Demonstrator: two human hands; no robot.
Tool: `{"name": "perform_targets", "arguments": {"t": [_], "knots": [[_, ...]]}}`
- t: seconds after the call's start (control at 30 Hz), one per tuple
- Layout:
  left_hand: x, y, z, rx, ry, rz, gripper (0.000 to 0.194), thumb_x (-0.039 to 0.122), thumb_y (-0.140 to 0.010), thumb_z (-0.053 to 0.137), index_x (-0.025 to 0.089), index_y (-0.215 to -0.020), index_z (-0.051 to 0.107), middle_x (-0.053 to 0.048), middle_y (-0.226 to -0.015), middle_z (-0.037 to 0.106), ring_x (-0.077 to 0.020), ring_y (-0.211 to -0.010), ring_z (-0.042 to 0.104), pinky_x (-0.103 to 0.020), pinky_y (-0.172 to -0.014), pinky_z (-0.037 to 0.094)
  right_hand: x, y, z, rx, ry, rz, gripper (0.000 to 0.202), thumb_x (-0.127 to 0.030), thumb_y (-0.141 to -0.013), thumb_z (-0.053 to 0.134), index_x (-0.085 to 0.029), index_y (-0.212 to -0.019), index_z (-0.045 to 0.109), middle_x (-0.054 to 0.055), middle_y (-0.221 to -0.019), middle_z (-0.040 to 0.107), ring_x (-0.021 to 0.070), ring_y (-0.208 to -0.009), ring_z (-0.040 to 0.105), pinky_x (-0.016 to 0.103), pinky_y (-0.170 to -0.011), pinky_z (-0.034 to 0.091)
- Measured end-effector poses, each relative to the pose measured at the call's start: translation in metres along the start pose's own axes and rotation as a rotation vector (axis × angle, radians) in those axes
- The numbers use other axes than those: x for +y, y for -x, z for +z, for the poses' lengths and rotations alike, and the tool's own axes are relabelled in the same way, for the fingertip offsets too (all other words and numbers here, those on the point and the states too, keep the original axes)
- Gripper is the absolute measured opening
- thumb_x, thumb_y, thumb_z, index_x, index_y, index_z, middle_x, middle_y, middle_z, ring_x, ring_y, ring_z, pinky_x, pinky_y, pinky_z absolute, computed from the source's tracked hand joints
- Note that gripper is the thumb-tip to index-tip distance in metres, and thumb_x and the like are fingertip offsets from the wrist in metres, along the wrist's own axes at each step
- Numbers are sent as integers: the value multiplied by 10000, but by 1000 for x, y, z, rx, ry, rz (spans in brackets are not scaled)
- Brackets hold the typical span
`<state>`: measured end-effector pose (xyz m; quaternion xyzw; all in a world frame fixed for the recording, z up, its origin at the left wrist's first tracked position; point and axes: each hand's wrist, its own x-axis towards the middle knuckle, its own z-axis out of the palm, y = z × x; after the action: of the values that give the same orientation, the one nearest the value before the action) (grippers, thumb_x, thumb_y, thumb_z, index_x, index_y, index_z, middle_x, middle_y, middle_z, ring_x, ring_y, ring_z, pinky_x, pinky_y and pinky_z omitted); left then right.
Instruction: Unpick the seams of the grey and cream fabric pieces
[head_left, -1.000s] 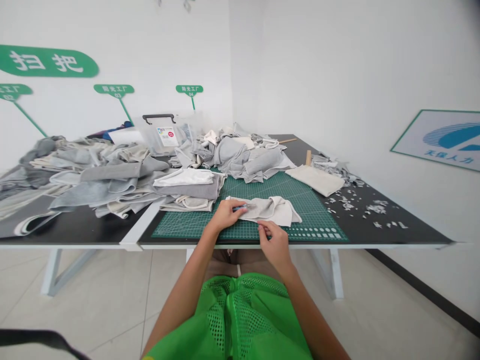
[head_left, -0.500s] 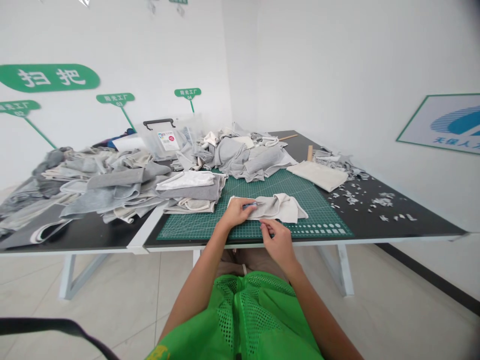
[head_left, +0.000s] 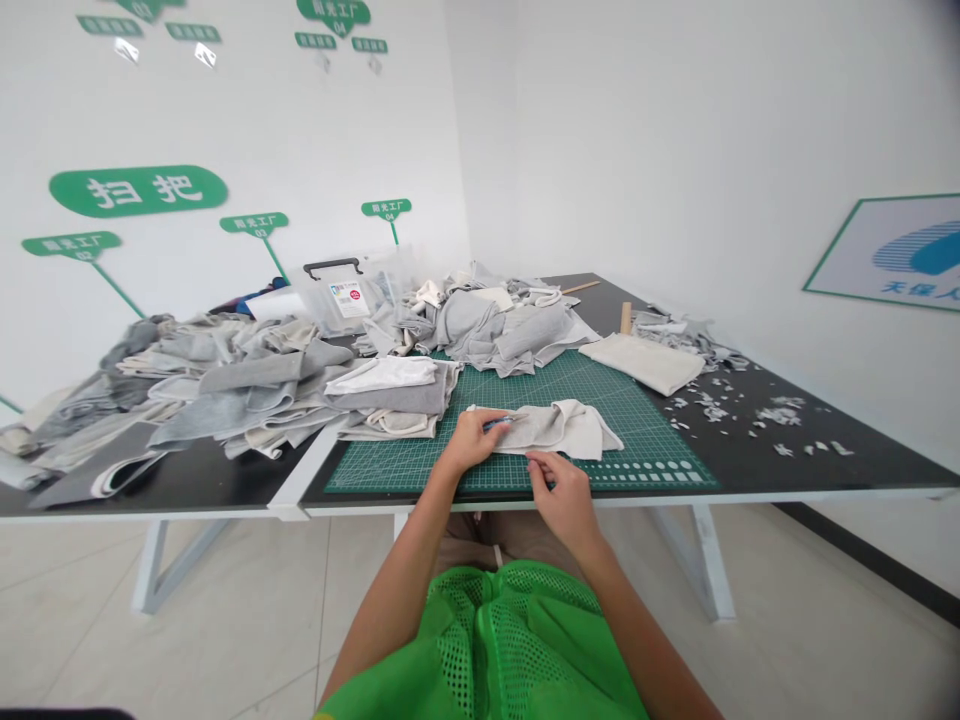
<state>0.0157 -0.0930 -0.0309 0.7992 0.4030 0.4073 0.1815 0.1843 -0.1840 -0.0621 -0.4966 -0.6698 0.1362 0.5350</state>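
My left hand (head_left: 478, 440) is closed around small blue-handled thread snips (head_left: 498, 423), whose tip points right over the cloth. A light grey and off-white cloth piece (head_left: 570, 427) lies partly folded on the green cutting mat (head_left: 405, 465), under and to the right of that hand. At the cloth's near edge, my right hand (head_left: 561, 490) has thumb and forefinger pinched together. What sits between those fingertips is too small to make out.
Folded cloths (head_left: 390, 385) are stacked left of the mat, beside a large heap of grey cloths (head_left: 240, 375). Behind lie another cloth heap (head_left: 495, 320) and a clear plastic box (head_left: 337, 300). Rightward are a folded cream cloth (head_left: 645, 362) and scattered scraps (head_left: 780, 415).
The view has tilted up slightly and turned a little left, so everything appears lower and further right. Both hands keep nearly the same position at the cloth.
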Motion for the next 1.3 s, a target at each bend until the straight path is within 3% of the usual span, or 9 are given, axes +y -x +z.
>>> {"name": "perform_targets", "arguments": {"t": [0.37,0.47,0.53,0.63,0.7,0.8,0.9,1.13,1.3], "knots": [[-2,6,-8,150,27,-85,210,238,-838,617,172,-1007,723,-70,-996,733,-209,-890,679,-307,-815,519,-5,3,-2,1,-18,0,196,-213,-901,469,-183,-959,655,68,-911,687,181,-783,654,288,-668,561],[-1,15,-17,305,26,-128,267,274,-863,592,156,-1082,687,-82,-1045,717,-206,-918,671,-311,-833,516,-18,-10,-11,52,37,-80,245,-246,-912,466,-191,-1099,614,100,-1098,632,212,-1011,610,349,-848,534],[-1,26,-23,403,22,-163,277,294,-863,592,145,-1081,679,-86,-1031,718,-208,-903,676,-310,-817,523,-23,-32,-16,36,161,-170,409,-310,-877,538,-205,-1272,517,115,-1275,539,255,-1208,494,447,-1032,407],[1,45,-29,576,-1,-233,344,336,-897,542,114,-1141,640,-115,-1042,709,-225,-907,678,-330,-807,528,-15,-76,-13,-201,393,-210,853,-470,-755,663,-199,-1460,267,133,-1481,326,321,-1382,263,550,-1130,198],[3,58,-32,640,-17,-258,348,351,-894,547,117,-1133,644,-118,-1057,705,-240,-949,669,-341,-832,519,0,-100,-6,-439,494,-172,999,-572,-675,696,-169,-1474,250,160,-1511,275,362,-1400,208,581,-1124,154],[4,79,-36,664,-37,-264,333,342,-893,552,138,-1141,643,-107,-1083,699,-243,-989,659,-340,-864,506,21,-115,2,-638,522,-177,849,-662,-710,616,-169,-1381,452,173,-1413,445,360,-1310,391,533,-1076,288],[-3,95,-43,664,-69,-278,315,343,-895,550,148,-1122,650,-105,-1065,704,-251,-978,660,-344,-855,505,31,-110,3,-688,506,-239,581,-604,-855,474,-252,-1312,540,104,-1373,507,290,-1270,455,453,-1055,347],[-15,111,-60,653,-105,-317,292,323,-908,534,153,-1123,634,-103,-1058,692,-241,-962,646,-350,-863,481,36,-92,10,-524,420,-407,314,-339,-950,427,-229,-1189,597,92,-1074,631,235,-968,611,390,-865,489],[-5,114,-64,623,-67,-297,246,273,-908,528,198,-1120,629,-64,-1004,685,-212,-920,632,-329,-848,467,34,-107,11,-471,401,-530,283,-259,-967,374,-197,-1120,604,97,-1027,646,230,-940,625,379,-851,499]]}}
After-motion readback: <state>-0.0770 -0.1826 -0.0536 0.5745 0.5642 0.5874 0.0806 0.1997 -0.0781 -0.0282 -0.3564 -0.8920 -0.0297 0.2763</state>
